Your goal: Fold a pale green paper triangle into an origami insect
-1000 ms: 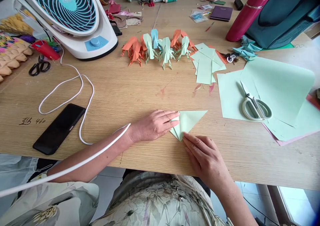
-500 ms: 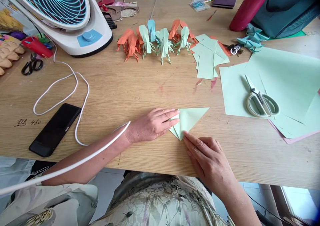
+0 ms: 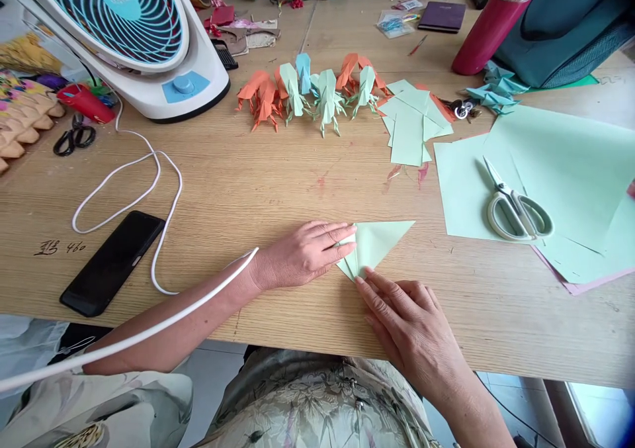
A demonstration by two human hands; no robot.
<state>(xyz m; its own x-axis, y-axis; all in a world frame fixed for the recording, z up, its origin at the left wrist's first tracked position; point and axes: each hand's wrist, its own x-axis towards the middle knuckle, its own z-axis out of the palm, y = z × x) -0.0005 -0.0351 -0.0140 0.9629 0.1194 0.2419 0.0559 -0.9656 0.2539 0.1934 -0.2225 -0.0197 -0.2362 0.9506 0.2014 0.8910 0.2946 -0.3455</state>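
**Folded green triangle pinned between two flat hands**

The pale green folded paper [image 3: 376, 244] lay on the wooden table [image 3: 278, 183], close to its near edge, as a triangle. Its straight top edge ran away from the left hand toward the person's right and ended in a sharp tip; its lowest corner pointed back toward the person. The long axis therefore ran left to right, across both forearms.

The left hand [image 3: 302, 255] lay flat, palm down, with fingers extended and close together. Its fingertips rested on the triangle's left corner, so the paper extended to the right of that hand, beyond the fingertips. The right hand [image 3: 411, 319] also lay flat and gripped nothing. Its fingers [image 3: 370, 288] reached forward and leftward, and the foremost tip touched the triangle's lowest corner. From this hand the paper lay ahead and slightly left. Both hands were in contact with the sheet; the left covered more of it, while the right met only the point. Neither hand enclosed the paper: both pressed it down.

Beyond the left hand's fingertips, well apart, stood a row of origami figures [image 3: 312, 90] in orange and green. Ahead and to the right of the right hand, scissors [image 3: 516, 203] lay on loose green sheets [image 3: 560, 170]. Left of the left forearm lay a black phone [image 3: 113, 263] and a white cable [image 3: 149, 190].
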